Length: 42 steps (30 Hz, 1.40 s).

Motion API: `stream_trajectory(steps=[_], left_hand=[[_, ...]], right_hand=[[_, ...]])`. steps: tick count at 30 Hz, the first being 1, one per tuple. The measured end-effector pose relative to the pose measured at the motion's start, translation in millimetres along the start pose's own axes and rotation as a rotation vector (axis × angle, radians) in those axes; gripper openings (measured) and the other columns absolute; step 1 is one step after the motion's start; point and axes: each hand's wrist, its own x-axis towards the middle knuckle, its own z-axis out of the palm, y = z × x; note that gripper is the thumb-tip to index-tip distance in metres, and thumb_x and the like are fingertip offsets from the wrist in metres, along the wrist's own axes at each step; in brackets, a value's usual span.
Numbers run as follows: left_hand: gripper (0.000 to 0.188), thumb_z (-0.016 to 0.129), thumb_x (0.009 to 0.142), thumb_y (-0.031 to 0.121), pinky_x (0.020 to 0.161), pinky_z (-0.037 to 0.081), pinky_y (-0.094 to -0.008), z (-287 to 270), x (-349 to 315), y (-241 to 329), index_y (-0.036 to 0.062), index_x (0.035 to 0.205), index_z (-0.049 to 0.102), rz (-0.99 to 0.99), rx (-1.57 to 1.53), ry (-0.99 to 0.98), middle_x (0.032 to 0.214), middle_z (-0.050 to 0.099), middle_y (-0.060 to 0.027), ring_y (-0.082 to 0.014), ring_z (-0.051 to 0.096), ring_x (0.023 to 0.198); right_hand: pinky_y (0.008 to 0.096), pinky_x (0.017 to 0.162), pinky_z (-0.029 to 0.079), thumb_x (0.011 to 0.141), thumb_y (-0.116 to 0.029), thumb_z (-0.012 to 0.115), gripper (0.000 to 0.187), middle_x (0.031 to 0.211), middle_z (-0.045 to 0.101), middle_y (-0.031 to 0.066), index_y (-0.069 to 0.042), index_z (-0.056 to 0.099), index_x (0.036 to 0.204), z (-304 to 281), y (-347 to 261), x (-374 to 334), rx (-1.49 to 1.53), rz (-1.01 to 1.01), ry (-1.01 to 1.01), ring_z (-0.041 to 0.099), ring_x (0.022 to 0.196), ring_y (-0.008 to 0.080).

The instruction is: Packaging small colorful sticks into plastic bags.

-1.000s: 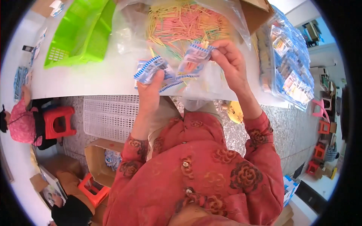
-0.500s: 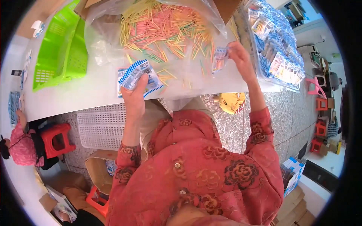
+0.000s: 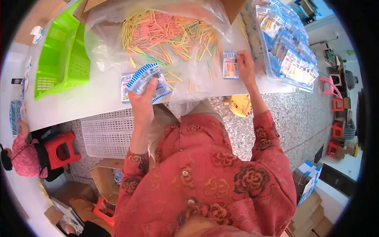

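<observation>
My left hand point(image 3: 142, 103) is closed round a few flat plastic packets point(image 3: 143, 81) with blue-and-white striped edges, its thumb pressed on top of them. To the right, my right hand point(image 3: 246, 68) pinches the edge of one small packet point(image 3: 230, 65), which shows thin coloured sticks inside. That packet faces up just above the tabletop or on it; I cannot tell whether it touches. Beyond both hands, a heap of thin pink, yellow and green sticks point(image 3: 158, 31) spills out over clear plastic sheeting point(image 3: 104, 51). A few loose sticks lie between my hands.
A green plastic basket point(image 3: 73, 59) stands on the white table point(image 3: 106, 89) at left. At right, a clear bin point(image 3: 272, 75) is piled with filled packets point(image 3: 290, 51). Below the table are a white crate point(image 3: 106, 136) and a yellow round seat point(image 3: 240, 106). Another person point(image 3: 25, 154) sits at far left.
My right hand has moved slightly left and down, and its packet has turned from tilted to facing up. The left hand keeps its packets nearly in place.
</observation>
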Motion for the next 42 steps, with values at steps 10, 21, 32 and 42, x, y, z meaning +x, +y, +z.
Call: stream_trajectory(steps=[10, 21, 32, 42], left_hand=[[0.024, 0.066, 0.079, 0.002, 0.073, 0.051, -0.0253, 9, -2, 4, -0.0003, 0.103, 0.062, -0.004, 0.021, 0.048, 0.094, 0.065, -0.0044, -0.0099, 0.061, 0.08], [0.023, 0.067, 0.077, 0.0, 0.071, 0.051, -0.0247, 15, -8, 6, 0.0003, 0.1, 0.063, -0.09, 0.089, -0.086, 0.09, 0.065, -0.0034, -0.0094, 0.061, 0.077], [0.024, 0.065, 0.081, 0.007, 0.07, 0.052, -0.0256, -7, -8, 17, -0.0032, 0.103, 0.063, -0.167, 0.0, -0.156, 0.091, 0.065, -0.0058, -0.0091, 0.06, 0.079], [0.019, 0.068, 0.078, 0.007, 0.064, 0.05, -0.0224, -14, -5, 15, -0.0027, 0.094, 0.066, -0.067, 0.161, -0.088, 0.081, 0.066, -0.0029, -0.0064, 0.058, 0.071]], right_hand=[[0.0301, 0.072, 0.047, 0.084, -0.005, 0.056, 0.035, 0.108, 0.054, 0.0098, -0.004, 0.047, 0.118, 3, -43, 0, -0.388, -0.432, 0.159, 0.056, 0.088, 0.0186], [0.0271, 0.059, 0.045, 0.077, -0.011, 0.069, 0.013, 0.069, 0.059, 0.0058, -0.001, 0.062, 0.079, 39, -191, 3, 0.247, -0.292, -0.605, 0.055, 0.064, 0.0131], [0.0293, 0.054, 0.043, 0.08, -0.008, 0.065, 0.011, 0.068, 0.057, 0.0087, 0.001, 0.059, 0.08, 53, -205, 22, 0.16, -0.544, -0.685, 0.054, 0.06, 0.0174], [0.0286, 0.054, 0.042, 0.078, -0.012, 0.067, 0.015, 0.071, 0.058, 0.0105, 0.001, 0.06, 0.08, 56, -214, 20, 0.086, -0.453, -0.793, 0.054, 0.062, 0.0161]])
